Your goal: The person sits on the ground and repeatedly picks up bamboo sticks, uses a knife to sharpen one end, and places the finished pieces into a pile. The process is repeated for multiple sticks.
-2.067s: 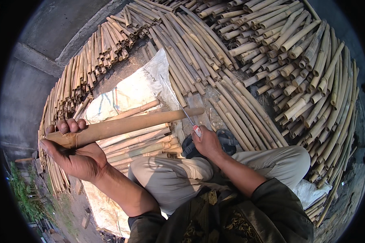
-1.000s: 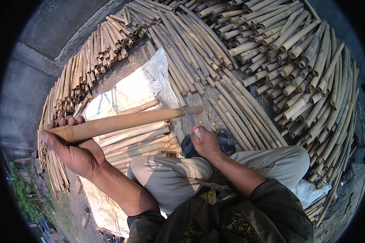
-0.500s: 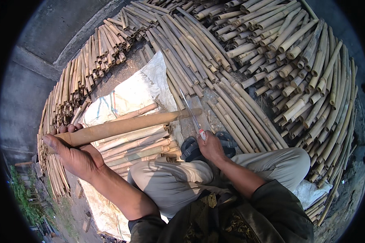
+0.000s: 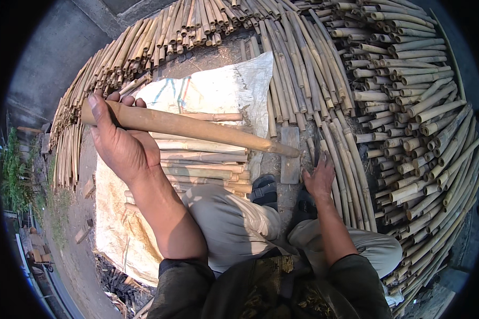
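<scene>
My left hand (image 4: 125,135) is closed round the thick near end of a bamboo pole (image 4: 207,134), its thumb along the top. The pole slants to the right, and its far tip overlaps a flat greyish board (image 4: 289,169) on the ground; I cannot tell whether they touch. To the right of that board, my right hand (image 4: 320,179) reaches low beside a row of bamboo poles, thumb and fingers apart. No knife can be made out in it. Cut bamboo lengths (image 4: 197,157) lie side by side on a white sack sheet (image 4: 223,80) under the held pole.
Large stacks of bamboo (image 4: 410,117) rise on the right, and more bamboo (image 4: 149,42) is piled against the grey wall (image 4: 53,58) at the far left. Long poles (image 4: 298,64) lie on the ground ahead. My sandalled feet (image 4: 264,191) are between the sheet and the poles.
The knife with a red and white handle, held in my right hand before, no longer shows. That hand has moved right and opened. The view has swung, and the bamboo pole now tilts down rightward.
</scene>
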Demonstrator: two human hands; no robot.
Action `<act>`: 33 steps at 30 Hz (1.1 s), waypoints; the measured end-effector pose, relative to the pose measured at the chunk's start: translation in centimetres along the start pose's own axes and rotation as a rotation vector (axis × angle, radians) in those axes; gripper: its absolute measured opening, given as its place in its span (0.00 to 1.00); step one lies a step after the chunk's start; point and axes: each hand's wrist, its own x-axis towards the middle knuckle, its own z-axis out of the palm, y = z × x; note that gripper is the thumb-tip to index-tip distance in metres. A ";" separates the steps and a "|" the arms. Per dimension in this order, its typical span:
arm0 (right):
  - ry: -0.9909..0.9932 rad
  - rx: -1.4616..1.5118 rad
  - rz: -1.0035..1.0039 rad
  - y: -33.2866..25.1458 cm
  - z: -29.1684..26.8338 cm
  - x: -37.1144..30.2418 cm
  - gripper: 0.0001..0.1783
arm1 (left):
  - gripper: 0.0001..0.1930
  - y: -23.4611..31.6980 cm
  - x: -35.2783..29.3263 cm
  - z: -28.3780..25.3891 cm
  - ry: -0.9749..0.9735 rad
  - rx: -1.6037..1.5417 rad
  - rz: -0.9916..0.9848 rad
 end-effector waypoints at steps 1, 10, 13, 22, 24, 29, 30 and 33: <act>0.009 -0.015 -0.109 -0.4 0.2 0.6 0.51 | 0.20 0.1 0.1 -0.1 0.011 -0.002 -0.023; -0.256 0.209 -0.362 -3.8 1.6 3.5 0.23 | 0.39 -2.0 0.7 -0.8 0.200 0.740 0.454; -0.370 0.187 -0.382 -5.7 2.4 2.4 0.25 | 0.41 -2.7 -2.0 0.4 -0.298 0.766 0.555; -0.665 -0.028 -0.470 -19.0 4.4 1.2 0.36 | 0.26 -3.4 -11.2 4.7 -1.028 0.447 0.212; -0.533 0.113 -0.586 -21.6 5.6 1.4 0.34 | 0.26 -3.7 -11.6 4.6 -1.064 0.453 0.206; -0.304 0.466 -0.694 -23.3 7.5 3.6 0.29 | 0.26 -4.6 -11.4 4.2 -1.158 0.584 0.147; -0.286 0.499 -0.656 -22.6 7.3 4.5 0.28 | 0.26 -4.5 -11.1 3.9 -1.200 0.613 0.136; -0.109 0.583 -0.483 -17.8 5.0 8.3 0.23 | 0.27 -4.1 -10.0 3.5 -1.337 0.683 0.117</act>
